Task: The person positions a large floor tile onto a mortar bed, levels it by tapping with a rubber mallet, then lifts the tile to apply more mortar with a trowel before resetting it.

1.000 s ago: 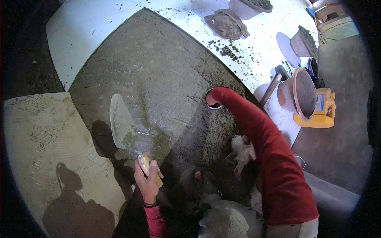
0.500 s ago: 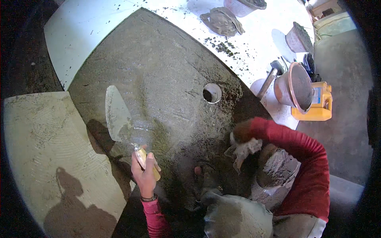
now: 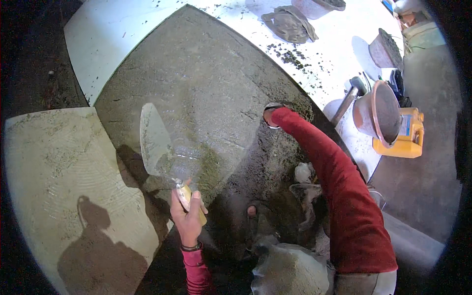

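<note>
My left hand [image 3: 188,219] is closed around the yellow handle of a pointed trowel [image 3: 156,140]. The trowel's grey blade is raised over wet grey mortar [image 3: 196,64]. My right arm, in a red sleeve, stretches forward to a round white pipe end [image 3: 273,127] set in the mortar. At its opening is my right hand [image 3: 269,115], its fingers hidden in or behind the rim. Crumpled whitish plastic [image 3: 305,173] lies near my right forearm, apart from the hand. Below it are my mortar-smeared knee [image 3: 290,273] and a bare toe.
A large tile [image 3: 64,162] with combed adhesive lies at left. On white tiles at the far right are a hammer [image 3: 346,104], a tipped brown bucket [image 3: 376,115], a yellow jerrycan [image 3: 410,140], a mortar-filled bucket [image 3: 386,49] and a crumpled grey bag [image 3: 290,24]. Mortar crumbs are scattered there.
My right hand has left the whitish plastic beside my leg and reached forward to the pipe end. The left hand keeps hold of the trowel, almost still. The view has shifted slightly.
</note>
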`<move>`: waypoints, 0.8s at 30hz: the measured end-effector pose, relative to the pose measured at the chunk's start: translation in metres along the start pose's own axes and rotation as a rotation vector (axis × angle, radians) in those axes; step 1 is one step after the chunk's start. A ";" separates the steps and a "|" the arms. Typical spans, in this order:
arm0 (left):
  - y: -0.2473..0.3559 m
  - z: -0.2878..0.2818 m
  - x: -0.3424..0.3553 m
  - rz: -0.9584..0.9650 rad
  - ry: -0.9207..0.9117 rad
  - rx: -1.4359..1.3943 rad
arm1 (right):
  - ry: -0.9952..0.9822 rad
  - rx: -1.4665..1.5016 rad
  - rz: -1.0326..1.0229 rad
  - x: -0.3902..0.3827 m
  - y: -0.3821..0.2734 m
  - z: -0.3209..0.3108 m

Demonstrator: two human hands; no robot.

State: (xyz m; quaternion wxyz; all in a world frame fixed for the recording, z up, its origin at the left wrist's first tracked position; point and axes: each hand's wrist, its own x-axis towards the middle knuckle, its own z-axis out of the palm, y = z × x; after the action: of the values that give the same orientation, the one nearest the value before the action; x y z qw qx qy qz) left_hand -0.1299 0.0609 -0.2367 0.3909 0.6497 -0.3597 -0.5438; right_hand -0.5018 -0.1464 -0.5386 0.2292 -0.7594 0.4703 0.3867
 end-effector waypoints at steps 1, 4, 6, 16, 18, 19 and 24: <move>-0.004 -0.003 -0.002 -0.006 0.019 0.026 | -0.004 0.001 -0.018 0.011 -0.005 0.001; -0.006 -0.006 0.000 -0.069 0.021 -0.019 | 0.114 0.015 -0.019 0.027 -0.019 0.007; -0.009 -0.010 -0.002 -0.088 0.058 -0.003 | 0.054 -0.009 -0.011 0.029 -0.029 0.005; 0.010 -0.005 -0.003 -0.064 0.026 -0.003 | 0.080 0.141 0.274 0.028 -0.035 -0.008; 0.015 -0.007 -0.004 -0.057 0.009 0.000 | 0.090 0.133 0.271 0.002 -0.034 -0.023; 0.019 -0.008 -0.006 -0.047 0.008 0.004 | 0.093 0.129 0.269 -0.009 -0.035 -0.031; 0.061 -0.032 -0.018 -0.094 -0.084 0.160 | 0.119 0.134 0.252 -0.045 -0.046 -0.058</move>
State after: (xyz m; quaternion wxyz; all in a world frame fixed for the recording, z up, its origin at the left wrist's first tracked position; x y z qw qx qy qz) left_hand -0.1031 0.0545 -0.1706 0.2963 0.6717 -0.3872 -0.5578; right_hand -0.4510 -0.1421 -0.4686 0.2006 -0.6990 0.5993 0.3347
